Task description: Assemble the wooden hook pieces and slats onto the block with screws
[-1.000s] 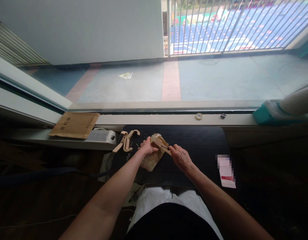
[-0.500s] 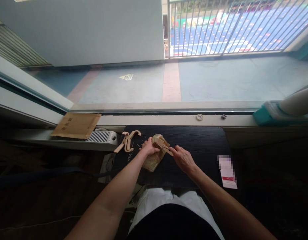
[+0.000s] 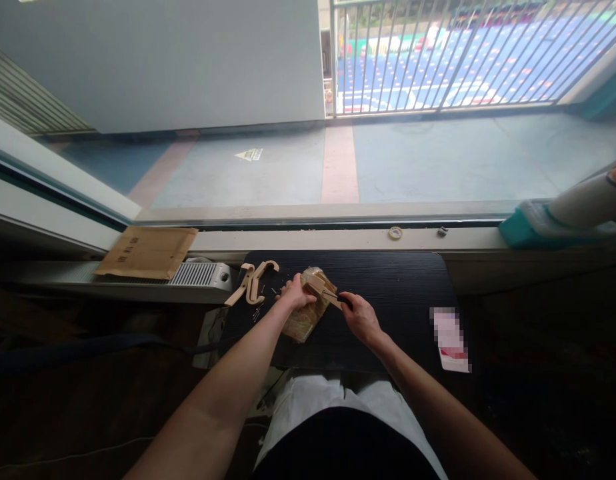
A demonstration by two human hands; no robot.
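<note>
My left hand (image 3: pixel 295 295) is closed on a small pale wooden piece (image 3: pixel 316 285), pressing it against a block wrapped in yellowish tape (image 3: pixel 304 325). Both lie on the black table (image 3: pixel 398 300). In my right hand (image 3: pixel 363 319) is a screwdriver (image 3: pixel 345 300) with a dark handle. Its thin shaft points left and reaches the wooden piece; the tip's exact contact is too small to make out. Left of my left hand are curved wooden hook-shaped parts (image 3: pixel 259 283), with several loose screws (image 3: pixel 257 313) near them.
A brown padded envelope (image 3: pixel 148 253) rests on the radiator (image 3: pixel 208 273) at left. On the windowsill (image 3: pixel 288 240) are a tape roll (image 3: pixel 395 233) and a small grey object (image 3: pixel 442 231). A pink-and-white card (image 3: pixel 453 357) lies at the table's right edge, and a teal container (image 3: pixel 525 227) stands at far right.
My right hand has shifted slightly, and more of the screwdriver's dark handle shows. My left hand keeps its hold on the wooden piece. The whole view has moved a little.
</note>
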